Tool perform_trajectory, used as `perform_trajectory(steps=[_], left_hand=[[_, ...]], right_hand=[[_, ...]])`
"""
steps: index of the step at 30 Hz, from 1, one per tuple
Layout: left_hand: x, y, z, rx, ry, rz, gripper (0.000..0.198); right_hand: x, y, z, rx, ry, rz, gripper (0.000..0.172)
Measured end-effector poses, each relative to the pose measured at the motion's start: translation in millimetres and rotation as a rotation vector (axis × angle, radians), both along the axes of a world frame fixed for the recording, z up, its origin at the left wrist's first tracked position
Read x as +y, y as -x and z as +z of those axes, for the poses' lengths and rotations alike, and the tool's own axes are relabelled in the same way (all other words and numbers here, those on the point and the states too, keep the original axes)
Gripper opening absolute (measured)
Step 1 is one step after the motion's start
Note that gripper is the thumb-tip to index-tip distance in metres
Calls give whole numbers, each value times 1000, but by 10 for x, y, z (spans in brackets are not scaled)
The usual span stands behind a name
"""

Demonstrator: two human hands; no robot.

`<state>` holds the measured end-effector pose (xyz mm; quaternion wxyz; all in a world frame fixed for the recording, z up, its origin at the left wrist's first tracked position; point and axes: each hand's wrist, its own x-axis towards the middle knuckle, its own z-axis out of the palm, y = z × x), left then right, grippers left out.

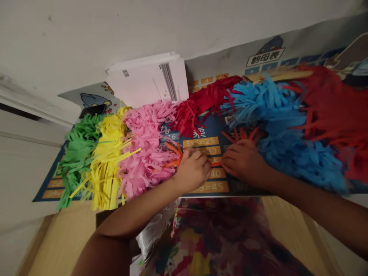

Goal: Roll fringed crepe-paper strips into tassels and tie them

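The long orange paper fringe (216,164) runs side to side near the front edge of the surface (235,188) — the left hand (194,166) and right hand (243,161) both pinch it, with a thin bit showing between them.

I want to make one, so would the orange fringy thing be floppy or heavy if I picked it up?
The orange fringed piece is probably light: its strips look thin and papery. Its ends may flop, since the strips splay loosely. It might tear if tugged, as it looks narrow between the left hand and right hand.
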<state>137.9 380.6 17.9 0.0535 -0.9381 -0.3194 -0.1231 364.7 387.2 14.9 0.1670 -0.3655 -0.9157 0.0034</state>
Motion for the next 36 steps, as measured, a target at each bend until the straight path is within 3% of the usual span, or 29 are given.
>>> perform_trajectory(steps=[4, 10, 17, 22, 32, 36], left_hand=[[13, 15, -64, -58, -59, -21, 20], [-106, 138, -87, -33, -96, -76, 18], [-120, 266, -220, -344, 171, 32, 17], [-75, 238, -193, -493, 409, 141, 18], [-56, 130, -74, -313, 448, 267, 16], [-60, 84, -29, -200, 372, 239, 13]], right_hand=[[-53, 57, 44, -38, -130, -13, 13], [-178, -46, -34, -52, -304, 67, 27], [-113, -353, -181, 107, -10, -11, 24], [-31, -412, -240, 176, 239, -73, 25], [49, -283, -84, -6, 388, -184, 13], [51, -208, -15, -70, 324, -194, 2]])
